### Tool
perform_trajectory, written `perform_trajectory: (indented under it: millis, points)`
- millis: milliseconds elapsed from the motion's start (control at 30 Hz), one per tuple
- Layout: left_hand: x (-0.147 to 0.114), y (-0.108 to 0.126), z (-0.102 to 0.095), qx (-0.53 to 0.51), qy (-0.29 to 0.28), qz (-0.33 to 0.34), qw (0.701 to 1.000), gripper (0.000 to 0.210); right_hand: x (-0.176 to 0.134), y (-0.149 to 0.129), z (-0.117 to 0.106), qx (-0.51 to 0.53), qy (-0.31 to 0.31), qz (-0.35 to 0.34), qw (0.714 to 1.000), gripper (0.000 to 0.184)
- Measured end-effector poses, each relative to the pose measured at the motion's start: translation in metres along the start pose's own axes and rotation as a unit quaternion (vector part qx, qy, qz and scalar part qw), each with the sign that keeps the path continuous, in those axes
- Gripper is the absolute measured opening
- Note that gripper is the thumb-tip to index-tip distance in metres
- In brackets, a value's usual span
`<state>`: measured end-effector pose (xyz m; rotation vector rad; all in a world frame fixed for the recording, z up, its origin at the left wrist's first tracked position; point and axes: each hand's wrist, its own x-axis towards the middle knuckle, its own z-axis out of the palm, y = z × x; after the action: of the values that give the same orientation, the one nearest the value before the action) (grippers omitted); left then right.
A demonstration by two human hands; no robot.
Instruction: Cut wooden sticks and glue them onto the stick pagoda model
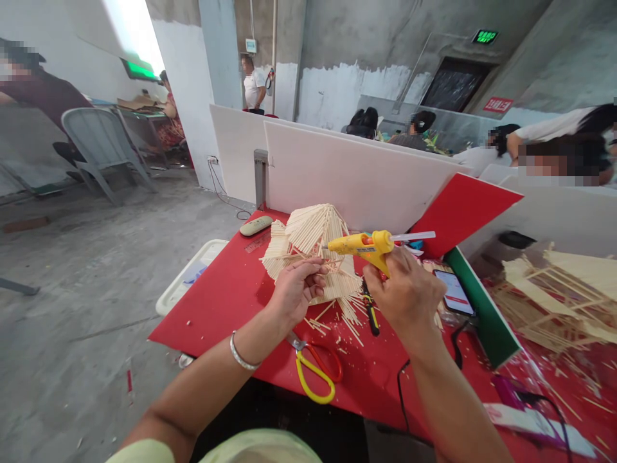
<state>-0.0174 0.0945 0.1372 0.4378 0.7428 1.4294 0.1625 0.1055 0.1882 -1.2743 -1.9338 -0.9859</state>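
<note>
My right hand is closed round the handle of a yellow hot glue gun, with a clear glue stick poking out of its back. The nozzle points left, at a model built of thin pale wooden sticks with a sloped, roof-like top. In front of the model, my left hand has thumb and fingers pinched together; what they hold, if anything, I cannot make out. Loose sticks lie around the model's right front. Scissors with one yellow and one red handle rest by the near edge.
Black-and-yellow pliers and a phone lie right on the red tabletop. A green board stands beyond, with another stick structure past it. White panels border the back. A cable hangs near my right arm.
</note>
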Motion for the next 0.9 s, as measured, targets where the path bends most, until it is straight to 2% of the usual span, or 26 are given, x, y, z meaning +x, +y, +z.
perform_trajectory:
  millis: [667,900]
  points:
    - [-0.0027,-0.0001,0.0003,0.000,-0.002,-0.002,1.000,0.023,-0.0064,0.0021,-0.0024,-0.003,0.019,-0.006,1.000,0.015]
    - [-0.0044,0.0007,-0.0009,0.002,0.002,0.004,1.000,0.023,-0.0028,0.0008,-0.0033,-0.009,0.022,0.007,1.000,0.022]
